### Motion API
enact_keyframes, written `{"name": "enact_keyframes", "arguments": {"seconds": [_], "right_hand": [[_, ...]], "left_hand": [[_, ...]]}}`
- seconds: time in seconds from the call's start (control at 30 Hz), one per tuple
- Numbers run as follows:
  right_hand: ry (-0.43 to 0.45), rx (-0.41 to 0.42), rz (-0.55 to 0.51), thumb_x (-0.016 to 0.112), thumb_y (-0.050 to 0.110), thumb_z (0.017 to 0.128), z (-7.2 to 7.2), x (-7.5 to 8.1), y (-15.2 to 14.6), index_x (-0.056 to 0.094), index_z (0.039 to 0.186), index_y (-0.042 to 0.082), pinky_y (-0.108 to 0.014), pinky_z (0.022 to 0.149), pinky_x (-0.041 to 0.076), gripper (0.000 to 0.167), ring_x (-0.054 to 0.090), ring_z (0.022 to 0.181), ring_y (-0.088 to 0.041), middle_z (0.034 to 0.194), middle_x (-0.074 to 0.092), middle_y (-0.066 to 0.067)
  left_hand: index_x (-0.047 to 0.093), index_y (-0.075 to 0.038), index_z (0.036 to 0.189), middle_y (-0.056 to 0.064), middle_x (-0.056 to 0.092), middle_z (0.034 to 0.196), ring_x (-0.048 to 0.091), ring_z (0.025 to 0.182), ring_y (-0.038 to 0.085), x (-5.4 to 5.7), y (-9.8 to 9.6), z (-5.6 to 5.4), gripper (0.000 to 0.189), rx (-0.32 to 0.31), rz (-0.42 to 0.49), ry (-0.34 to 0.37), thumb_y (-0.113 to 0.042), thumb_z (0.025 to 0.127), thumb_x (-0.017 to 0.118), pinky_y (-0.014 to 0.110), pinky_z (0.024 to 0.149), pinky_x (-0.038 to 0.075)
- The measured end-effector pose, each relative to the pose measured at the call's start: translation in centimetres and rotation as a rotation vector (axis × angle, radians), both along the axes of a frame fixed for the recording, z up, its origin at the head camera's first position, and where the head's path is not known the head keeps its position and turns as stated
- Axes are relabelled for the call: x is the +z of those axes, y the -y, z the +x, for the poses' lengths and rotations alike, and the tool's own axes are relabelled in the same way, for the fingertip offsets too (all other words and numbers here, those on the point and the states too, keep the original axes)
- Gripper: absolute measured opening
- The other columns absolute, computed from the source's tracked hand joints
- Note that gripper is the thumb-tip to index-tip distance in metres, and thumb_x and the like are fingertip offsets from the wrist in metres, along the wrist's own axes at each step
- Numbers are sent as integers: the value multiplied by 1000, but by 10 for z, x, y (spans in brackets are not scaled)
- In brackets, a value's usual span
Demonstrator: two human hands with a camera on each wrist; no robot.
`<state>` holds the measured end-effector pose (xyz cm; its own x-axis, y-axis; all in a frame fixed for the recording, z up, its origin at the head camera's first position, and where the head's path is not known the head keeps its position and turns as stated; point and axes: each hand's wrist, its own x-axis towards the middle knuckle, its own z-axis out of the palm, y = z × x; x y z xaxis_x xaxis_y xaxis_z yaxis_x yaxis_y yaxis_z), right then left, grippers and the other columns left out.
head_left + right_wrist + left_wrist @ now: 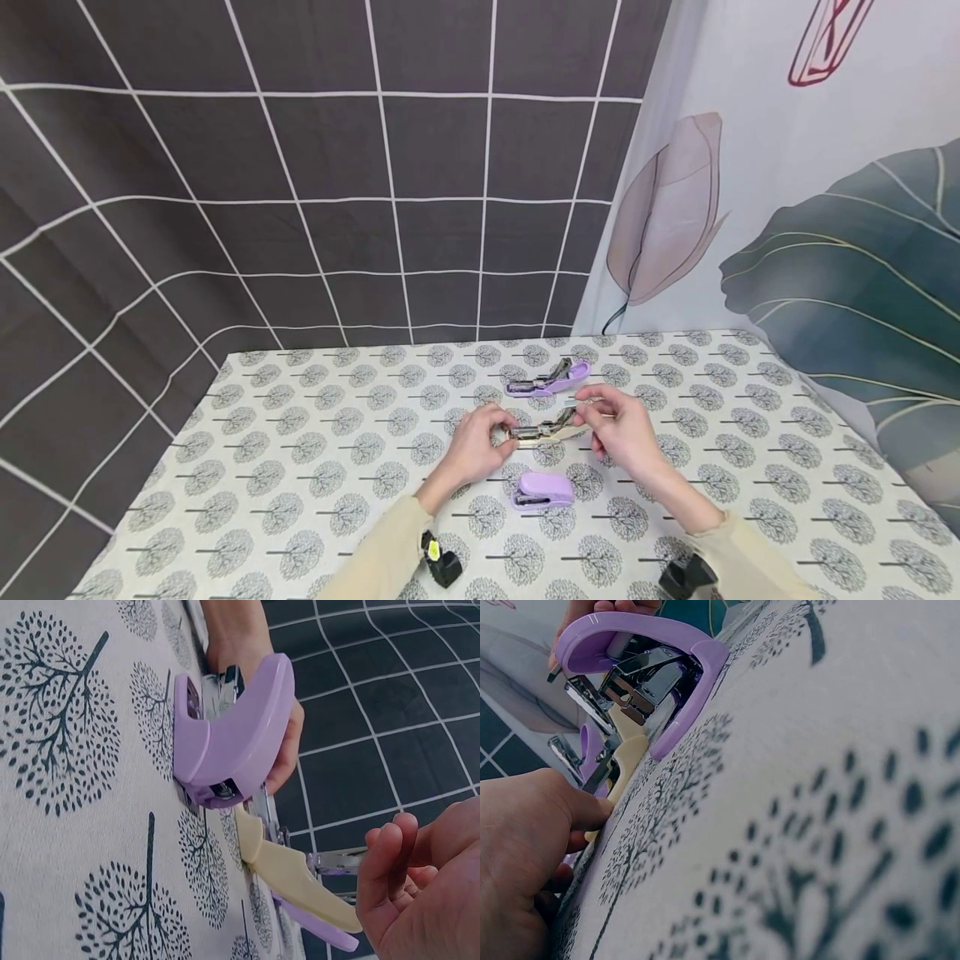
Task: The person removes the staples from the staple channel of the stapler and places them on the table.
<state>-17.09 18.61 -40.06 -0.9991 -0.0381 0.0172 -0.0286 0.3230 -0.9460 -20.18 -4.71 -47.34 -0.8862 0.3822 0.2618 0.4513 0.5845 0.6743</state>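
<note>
A cream stapler [558,431] lies opened out on the table, its metal top part tilted up to the right. My left hand [480,440] holds its left end between thumb and fingers; the left wrist view shows the thumb against the cream base [630,754]. Over the stapler's raised right end, my right hand [617,427] pinches a small thin strip [576,402] that looks like staples. In the right wrist view the fingertips hide most of that strip, beside the cream handle [296,881].
Nearer me lies a closed-up purple stapler [543,490], large in the left wrist view. Behind the cream one, another purple stapler [551,382] stands opened out. A tree-patterned cloth [300,500] covers the table; a dark grid curtain [435,150] hangs behind it.
</note>
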Motion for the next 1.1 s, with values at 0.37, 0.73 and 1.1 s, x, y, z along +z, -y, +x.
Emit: {"name": "enact_keyframes", "arguments": {"seconds": [0.37,0.73,1.1], "right_hand": [[1,-15,-12,59,-2,96,0,-1,-10,59,120,-6,-33,44,51,24,53,47,-16,88,70,-20],[31,-35,-22,58,0,98,0,-2,-19,58,122,-4,-29,45,50,24,53,49,-15,90,68,-20],[61,-61,-26,58,2,98,1,-2,-25,55,126,-5,-29,46,51,28,54,51,-15,91,68,-20]], "left_hand": [[73,-13,102,-9,62,91,50,78,8,0,0,1,21,3,-8,-11,-12,81,80,34,82,40],[73,-14,102,-11,60,89,48,77,8,-2,0,0,21,3,-8,-9,-13,82,80,33,80,39],[73,-13,102,-9,62,92,51,81,9,-1,0,0,22,3,-7,-11,-12,82,79,36,84,40]]}}
